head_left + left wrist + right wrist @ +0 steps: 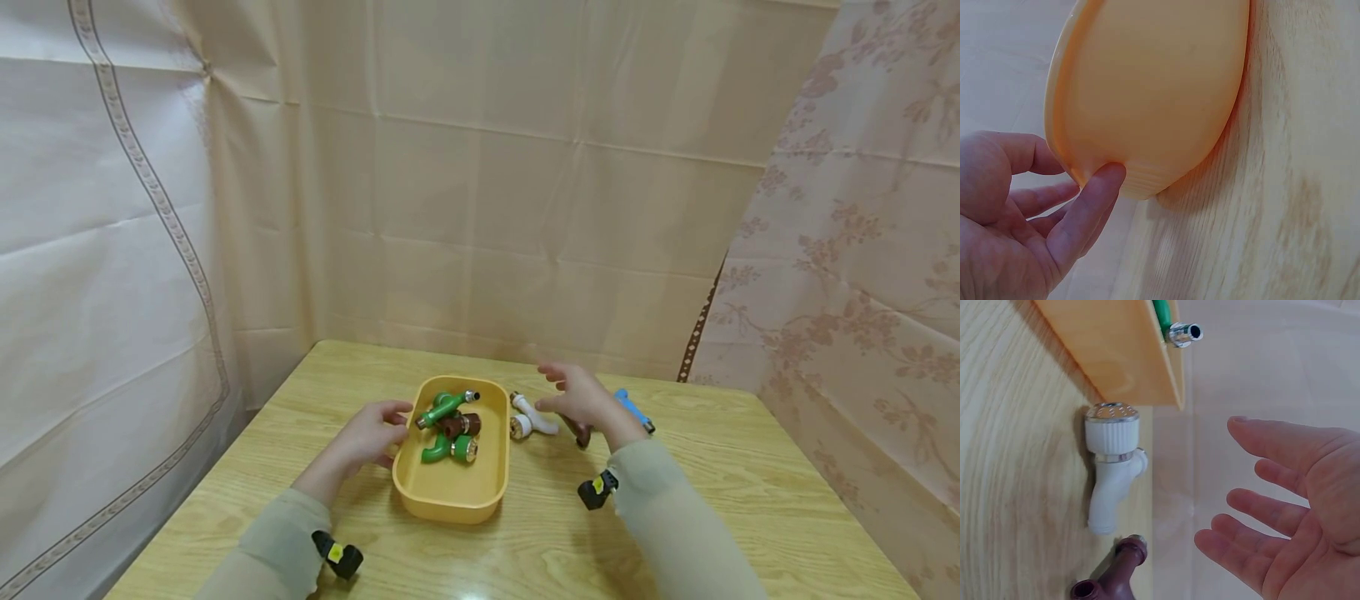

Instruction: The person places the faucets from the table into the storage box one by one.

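My left hand (369,435) touches the outer left side of a yellow plastic tub (450,510), fingertips near its rim; in the left wrist view one finger presses on the tub's end wall (1154,94). Inside the tub lie a green tap (442,411), a brown tap (461,426) and another green tap (435,452), partly overlapping. Fingers spread and holding nothing, my right hand (581,396) hovers right of the tub. Below it are a white tap (1110,475) beside the tub and a dark brown tap (1119,572), which the hand partly hides in the head view.
A blue tap (634,410) lies on the wooden table (750,500), beyond my right forearm and partly covered by it. Cloth curtains (480,167) hang behind the table and at both sides.
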A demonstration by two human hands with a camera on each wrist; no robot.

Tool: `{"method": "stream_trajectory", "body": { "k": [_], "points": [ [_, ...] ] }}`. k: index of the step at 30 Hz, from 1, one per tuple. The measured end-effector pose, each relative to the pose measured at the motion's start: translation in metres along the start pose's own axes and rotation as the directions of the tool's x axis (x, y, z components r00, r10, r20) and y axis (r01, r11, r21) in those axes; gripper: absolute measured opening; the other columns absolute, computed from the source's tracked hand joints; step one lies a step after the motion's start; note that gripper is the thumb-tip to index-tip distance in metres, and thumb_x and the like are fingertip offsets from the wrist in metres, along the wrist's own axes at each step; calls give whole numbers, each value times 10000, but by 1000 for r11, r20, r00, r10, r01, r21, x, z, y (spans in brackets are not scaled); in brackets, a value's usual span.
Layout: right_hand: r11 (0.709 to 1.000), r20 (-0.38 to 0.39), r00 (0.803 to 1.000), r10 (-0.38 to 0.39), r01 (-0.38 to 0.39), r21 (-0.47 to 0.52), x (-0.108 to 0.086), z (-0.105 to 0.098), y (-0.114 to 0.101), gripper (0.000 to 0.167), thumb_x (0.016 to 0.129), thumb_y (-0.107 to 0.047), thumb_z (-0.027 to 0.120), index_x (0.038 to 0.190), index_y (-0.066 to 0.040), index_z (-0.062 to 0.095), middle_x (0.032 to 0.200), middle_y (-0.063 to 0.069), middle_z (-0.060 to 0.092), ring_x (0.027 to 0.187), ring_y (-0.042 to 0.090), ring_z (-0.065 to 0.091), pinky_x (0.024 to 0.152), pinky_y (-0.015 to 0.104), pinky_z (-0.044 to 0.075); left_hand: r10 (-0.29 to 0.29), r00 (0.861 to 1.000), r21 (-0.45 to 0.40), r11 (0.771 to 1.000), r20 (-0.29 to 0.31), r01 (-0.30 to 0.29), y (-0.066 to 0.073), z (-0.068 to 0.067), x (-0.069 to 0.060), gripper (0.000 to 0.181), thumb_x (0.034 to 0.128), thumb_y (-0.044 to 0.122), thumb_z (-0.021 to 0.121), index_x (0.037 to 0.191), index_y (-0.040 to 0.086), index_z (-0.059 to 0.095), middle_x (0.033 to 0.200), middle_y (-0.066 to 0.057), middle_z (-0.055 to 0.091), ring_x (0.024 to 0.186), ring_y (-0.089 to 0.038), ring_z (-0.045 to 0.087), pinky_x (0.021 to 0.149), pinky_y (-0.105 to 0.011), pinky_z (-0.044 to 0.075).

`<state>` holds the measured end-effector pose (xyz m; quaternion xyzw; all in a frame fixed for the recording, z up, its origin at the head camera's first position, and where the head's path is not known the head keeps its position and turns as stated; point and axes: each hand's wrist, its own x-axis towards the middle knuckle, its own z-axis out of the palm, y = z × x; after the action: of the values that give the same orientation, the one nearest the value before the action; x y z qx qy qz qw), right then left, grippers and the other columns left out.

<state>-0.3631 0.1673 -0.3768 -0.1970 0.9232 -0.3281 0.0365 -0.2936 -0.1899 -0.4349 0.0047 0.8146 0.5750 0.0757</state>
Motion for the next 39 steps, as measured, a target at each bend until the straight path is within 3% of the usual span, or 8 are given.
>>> {"method": "stream_trajectory", "body": {
  "k": [15,22,39],
  "points": [
    [998,8,999,49,-49,-51,2,17,15,634,884,-155,802,1454,-59,541,1390,230,565,1213,434,572,972,543,516,5,1000,-1,1000,-1,-5,1,0,0,522,923,5,590,1442,9,528,1227,-206,558,951,-294,638,613,-435,627],
    [997,19,998,62,-61,-54,2,23,19,620,893,-147,789,1456,-66,544,1407,229,556,1259,443,541,1002,564,492,7,1000,6,1000,-3,-7,-1,-1,1,512,933,10,589,1442,16,531,1223,-200,560,952,-294,637,608,-431,627],
    [990,25,1000,12,-9,-140,4,38,25,565,887,-99,786,1407,-13,581,1322,231,610,1215,425,570,1019,555,477,-6,1000,-7,1000,-2,6,-1,0,2,526,908,5,589,1432,11,537,1237,-201,562,970,-293,640,613,-436,627]
  ]
}}
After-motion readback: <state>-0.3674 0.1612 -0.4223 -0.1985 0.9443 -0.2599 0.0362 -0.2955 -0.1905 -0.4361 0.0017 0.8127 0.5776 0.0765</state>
